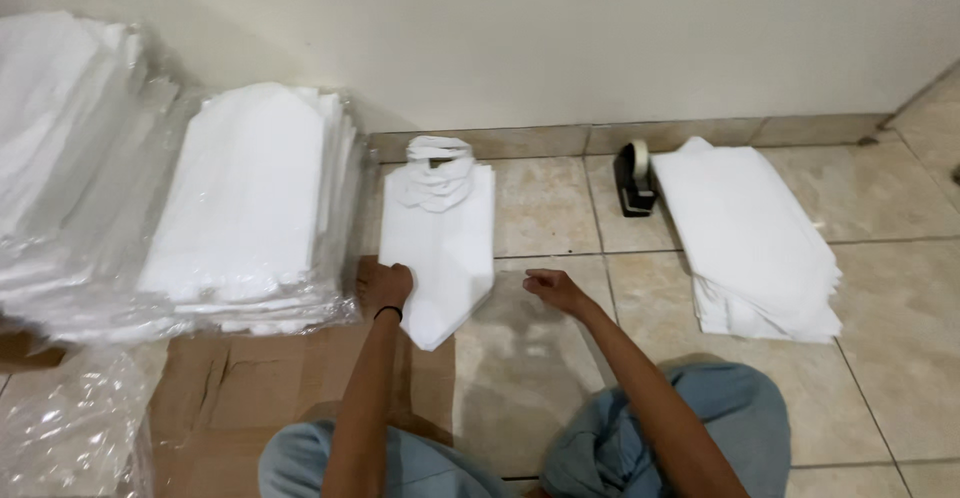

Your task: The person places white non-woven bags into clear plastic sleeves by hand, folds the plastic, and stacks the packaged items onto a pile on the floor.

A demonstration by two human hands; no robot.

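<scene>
I look down from a head camera at a tiled floor (905, 328) beside a pale wall. A folded white garment (440, 248) lies flat in front of me, its collar end rolled up toward the wall and its near end folded to a point toward my knees.

My left hand (386, 286) rests on the garment's left edge, palm down, fingers loosely curled and pinning the cloth rather than gripping it. A dark band circles that wrist. My right hand (553, 288) hovers just beside the garment's right edge, fingers curled inward and empty; I cannot tell whether it touches the cloth or a clear plastic film that seems to lie on the tile there.

To do this fold well, I judge that the left hand should keep the edge pinned flat while the right smooths the point, so the sides stay even and the layers do not shift.

Both forearms reach forward from my crossed legs, elbows low.

To the left sit bagged stacks of white garments (250, 208) on flattened cardboard (230, 398). To the right are a tape dispenser (633, 180) and a loose pile of folded white pieces (750, 238).
</scene>
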